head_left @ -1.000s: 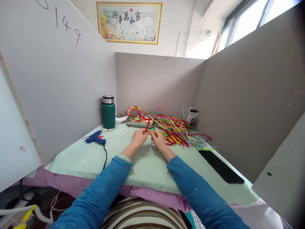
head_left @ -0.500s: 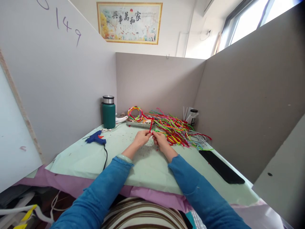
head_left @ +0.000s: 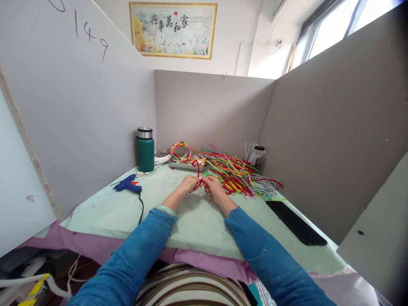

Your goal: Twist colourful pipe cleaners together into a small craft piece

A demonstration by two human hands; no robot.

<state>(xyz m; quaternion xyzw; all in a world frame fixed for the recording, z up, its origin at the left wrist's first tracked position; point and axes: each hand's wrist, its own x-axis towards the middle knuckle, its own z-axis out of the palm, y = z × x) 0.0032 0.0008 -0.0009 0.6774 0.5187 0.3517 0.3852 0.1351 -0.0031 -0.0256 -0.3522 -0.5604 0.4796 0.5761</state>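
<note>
A: Item one, the piece in hand?

B: One red pipe cleaner [head_left: 198, 170], fuzzy, plain red along all that is showing. Its upper part is standing nearly upright, and its top is curling over to the left in a small hook. A short red bit is showing lower down between the fingertips; the fingers are hiding the rest.

A: Location?

B: It is rising above the middle of the table [head_left: 204, 238], on the near side of the metal tray [head_left: 183, 166]. The tangled pile [head_left: 229, 170] of coloured strands is lying to its right.

A: Hands?

B: Left hand [head_left: 190, 183]: narrow, thumb and finger pinching the red pipe cleaner below its upright part. Right hand [head_left: 213, 186]: also narrow, its fingertips closing on the same piece from the other side. Whether the tips are touching each other, I cannot tell.

A: Items about them?

B: One ring [head_left: 173, 151] in several colours, standing up at the tray. One blue glue gun [head_left: 127, 183], lying to the left, its black cord [head_left: 141, 208] trailing nearer. One green bottle [head_left: 145, 155], standing upright beyond the glue gun.
</note>
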